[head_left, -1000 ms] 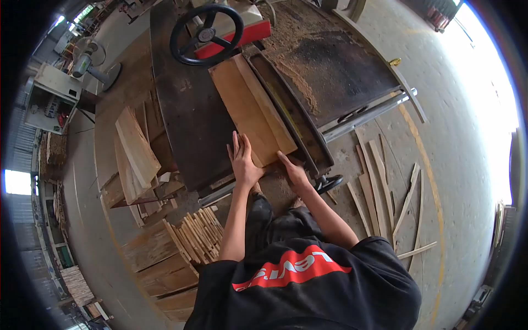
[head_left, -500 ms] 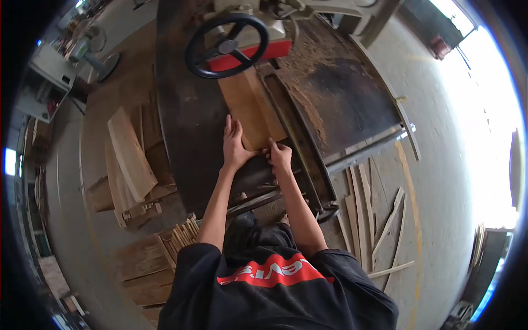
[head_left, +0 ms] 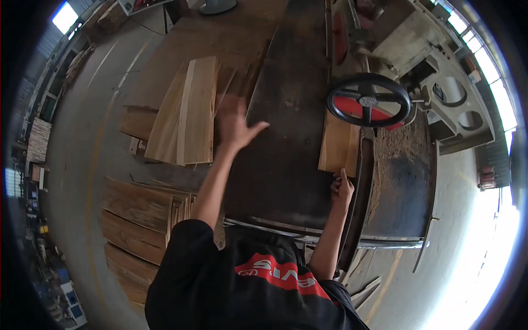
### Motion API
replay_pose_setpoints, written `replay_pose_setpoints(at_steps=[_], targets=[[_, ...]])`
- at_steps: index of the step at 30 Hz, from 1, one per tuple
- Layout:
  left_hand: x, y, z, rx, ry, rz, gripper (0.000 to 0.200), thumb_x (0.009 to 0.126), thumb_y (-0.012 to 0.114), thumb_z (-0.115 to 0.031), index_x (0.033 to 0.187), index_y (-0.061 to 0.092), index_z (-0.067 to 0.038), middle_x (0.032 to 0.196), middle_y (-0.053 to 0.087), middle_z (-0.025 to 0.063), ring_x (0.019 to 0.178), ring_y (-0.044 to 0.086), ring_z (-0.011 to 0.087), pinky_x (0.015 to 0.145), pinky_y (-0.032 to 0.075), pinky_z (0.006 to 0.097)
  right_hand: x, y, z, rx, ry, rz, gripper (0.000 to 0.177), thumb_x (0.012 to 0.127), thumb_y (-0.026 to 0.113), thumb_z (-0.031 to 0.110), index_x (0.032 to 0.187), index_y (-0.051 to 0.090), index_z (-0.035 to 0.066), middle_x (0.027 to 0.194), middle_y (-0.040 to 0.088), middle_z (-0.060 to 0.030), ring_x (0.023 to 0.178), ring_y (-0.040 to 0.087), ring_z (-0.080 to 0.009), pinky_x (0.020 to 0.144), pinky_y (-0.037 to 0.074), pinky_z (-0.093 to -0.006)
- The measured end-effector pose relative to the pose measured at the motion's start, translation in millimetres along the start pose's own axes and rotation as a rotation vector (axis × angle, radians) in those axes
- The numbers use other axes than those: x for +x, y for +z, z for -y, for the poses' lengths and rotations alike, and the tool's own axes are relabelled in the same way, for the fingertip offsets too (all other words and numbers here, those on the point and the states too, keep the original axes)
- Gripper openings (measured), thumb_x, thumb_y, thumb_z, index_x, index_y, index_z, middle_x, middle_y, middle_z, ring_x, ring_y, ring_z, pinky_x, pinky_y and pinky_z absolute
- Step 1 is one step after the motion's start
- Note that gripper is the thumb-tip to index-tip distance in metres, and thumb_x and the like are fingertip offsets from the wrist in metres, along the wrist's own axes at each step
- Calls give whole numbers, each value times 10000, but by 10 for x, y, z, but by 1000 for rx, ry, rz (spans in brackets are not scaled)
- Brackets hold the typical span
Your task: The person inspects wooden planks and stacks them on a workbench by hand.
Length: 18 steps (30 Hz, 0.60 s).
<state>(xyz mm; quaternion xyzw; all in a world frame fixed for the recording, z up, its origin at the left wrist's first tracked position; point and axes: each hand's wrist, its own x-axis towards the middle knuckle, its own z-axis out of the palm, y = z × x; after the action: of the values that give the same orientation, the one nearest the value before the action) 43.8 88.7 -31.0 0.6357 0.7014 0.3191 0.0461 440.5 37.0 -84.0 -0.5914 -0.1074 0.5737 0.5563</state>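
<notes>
A flat wooden board [head_left: 336, 147] lies on the dark machine table [head_left: 275, 181], its far end under the red guard [head_left: 352, 105] behind a black handwheel [head_left: 368, 100]. My right hand [head_left: 342, 188] grips the board's near end, thumb on top and the other fingers curled. My left hand [head_left: 235, 126] is off the board, over the table's left edge beside a stack of loose boards [head_left: 197, 115]. Its thumb sticks out, its fingers are blurred by motion, and it holds nothing that I can see.
A metal rail [head_left: 360, 203] runs along the board's right side. Sawdust [head_left: 404, 154] covers the table beyond it. More planks [head_left: 135, 231] are piled at lower left, and offcut strips [head_left: 366, 291] lie on the floor at right.
My left hand has let go of the board and swung left towards the loose boards. My right hand stays at the board's near end. The view has turned left.
</notes>
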Motion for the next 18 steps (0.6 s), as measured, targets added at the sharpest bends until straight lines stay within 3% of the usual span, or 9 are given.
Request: replay_pose_setpoints(at_steps=[2,4,5,8,10,13,16,18], targets=[[-69,-328,382,379,-240,-97,1197,659,830,-721,1477,429,56,1513,385,341,1442,356,491,1125,331,649,92,50,44,22,15,13,276,965,758,246,896,666,-5,727,626,-46,515,496,-58,394,347,-214],[-87,-635,537,668,-579,-54,1329,591,865,-731,1538,344,43,1560,308,356,1438,364,500,1110,337,681,195,94,84,45,37,34,265,963,761,242,905,670,0,728,628,-45,518,498,-60,402,355,-220],[-75,-651,619,604,-605,-17,1354,572,886,-709,1549,322,40,1566,293,364,1445,355,499,1114,341,674,238,137,111,-51,47,-9,306,979,738,288,883,653,9,698,557,-15,502,471,-57,382,340,-210],[-152,-668,829,472,-682,99,1401,537,941,-625,1572,268,36,1580,268,371,1465,327,494,1127,346,656,246,297,133,-88,-62,8,331,971,746,313,902,667,0,681,558,-6,526,493,-65,411,364,-210],[-83,-706,784,442,-713,152,1387,542,970,-546,1575,252,39,1583,282,355,1477,307,492,1137,344,645,255,347,76,-195,-155,41,308,1001,696,318,959,695,13,740,649,-29,582,576,-93,497,444,-239],[-129,-939,268,469,-750,162,1238,624,957,-427,1550,294,59,1508,415,335,1394,465,428,1085,448,570,73,311,-51,-355,-279,201,304,1036,619,321,1008,709,32,853,735,-68,689,671,-125,603,510,-267],[-619,-1036,194,-458,-581,158,1055,735,886,-377,1521,344,74,1397,536,313,1222,627,341,988,542,467,-692,287,-176,-494,-166,397,382,1051,592,358,1103,696,-6,940,744,-106,838,703,-177,749,543,-327],[-1257,-947,-14,-1303,-686,154,923,817,795,-384,1495,381,87,1317,599,298,1049,704,285,899,587,399,-1072,199,-359,-540,-23,639,436,1064,566,382,1220,646,-16,1038,747,-130,950,714,-208,841,552,-338]])
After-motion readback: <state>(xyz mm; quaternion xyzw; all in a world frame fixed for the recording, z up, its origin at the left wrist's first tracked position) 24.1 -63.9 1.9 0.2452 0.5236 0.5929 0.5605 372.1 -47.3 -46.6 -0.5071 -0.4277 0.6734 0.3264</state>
